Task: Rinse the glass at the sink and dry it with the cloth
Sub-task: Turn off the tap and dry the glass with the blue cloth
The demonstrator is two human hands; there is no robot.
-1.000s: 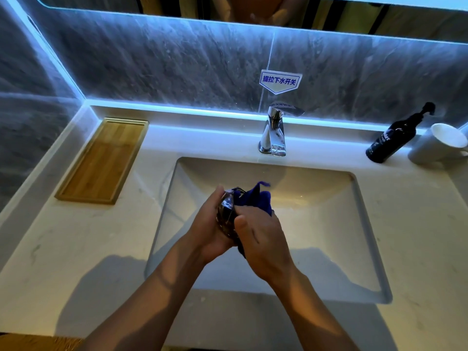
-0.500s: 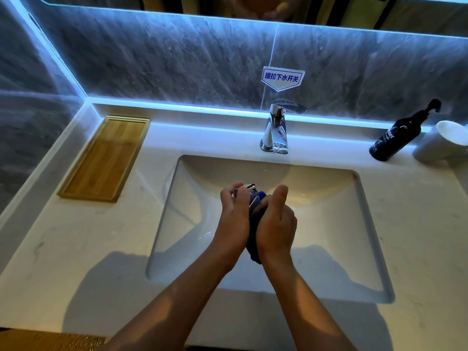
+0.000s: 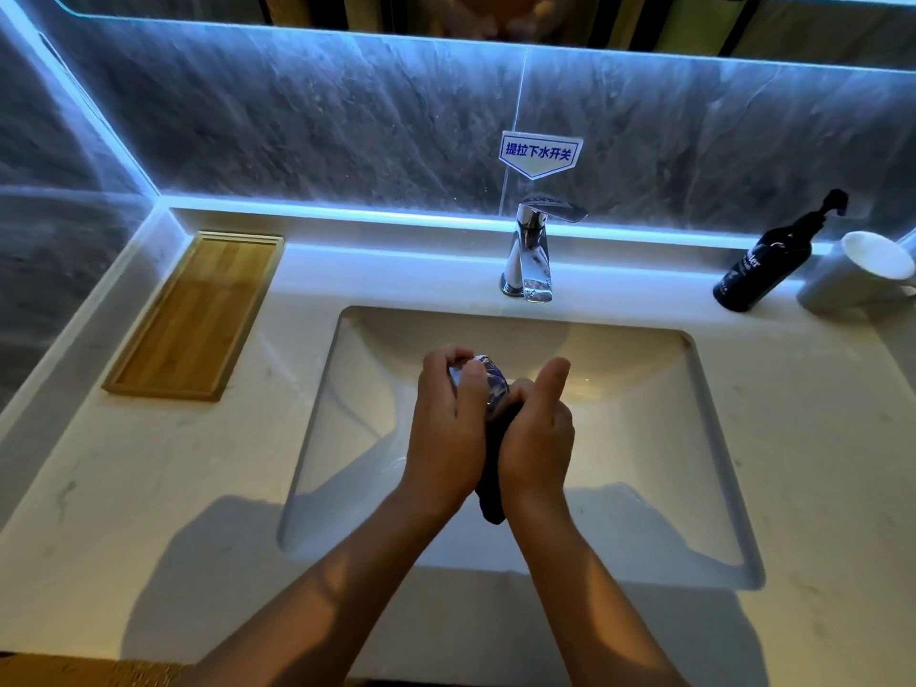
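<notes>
Over the middle of the sink basin, both my hands press together around a small clear glass. My left hand wraps the glass from the left, fingers curled over its top. My right hand grips a dark blue cloth against the glass, thumb pointing up. Only the glass's upper part shows between the fingers. The cloth's lower end hangs below my palms. The chrome faucet stands behind the basin, with no water visibly running.
A bamboo tray lies on the counter at the left. A dark pump bottle and a white mug stand at the back right. A blue-and-white sign hangs on the grey wall above the faucet.
The hands have turned upright around the glass and shifted a little toward the faucet. The cloth, bunched above the glass a second ago, now hangs below the palms.
</notes>
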